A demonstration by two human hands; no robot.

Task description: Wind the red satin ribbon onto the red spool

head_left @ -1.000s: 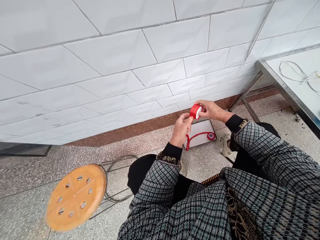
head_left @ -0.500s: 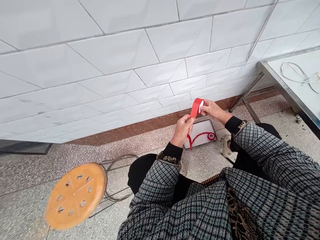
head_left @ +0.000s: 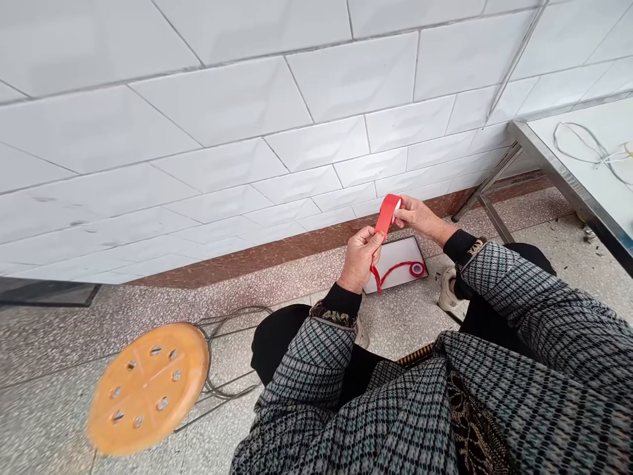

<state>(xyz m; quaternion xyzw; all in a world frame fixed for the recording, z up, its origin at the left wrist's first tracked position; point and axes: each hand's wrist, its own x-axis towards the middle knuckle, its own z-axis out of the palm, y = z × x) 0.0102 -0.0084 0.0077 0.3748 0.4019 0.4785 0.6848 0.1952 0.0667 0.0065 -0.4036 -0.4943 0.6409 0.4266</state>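
My right hand (head_left: pixel 415 215) grips a roll of red tape (head_left: pixel 390 208) by its white core, fingers closed on its side. A flat strip runs from the roll down to my left hand (head_left: pixel 362 257), whose thumb and fingers pinch the red tape. Below that hand a twisted red tail (head_left: pixel 378 277) hangs down. Beyond it a shallow white box (head_left: pixel 400 252) with a dark rim lies on the floor. A smaller red roll (head_left: pixel 417 268) is in it, with a curved red strand leading towards the hanging tail; whether they join I cannot tell.
An orange round stool (head_left: pixel 148 389) with holes in its seat and metal legs lies tipped over at the left. A metal-framed table (head_left: pixel 548 158) with loose cable (head_left: pixel 591 142) stands at the right. The white tiled wall (head_left: pixel 297 99) rises in front.
Both hands and the tape stay almost where they were. The hanging tail has shifted slightly, and the camera view has moved a little.
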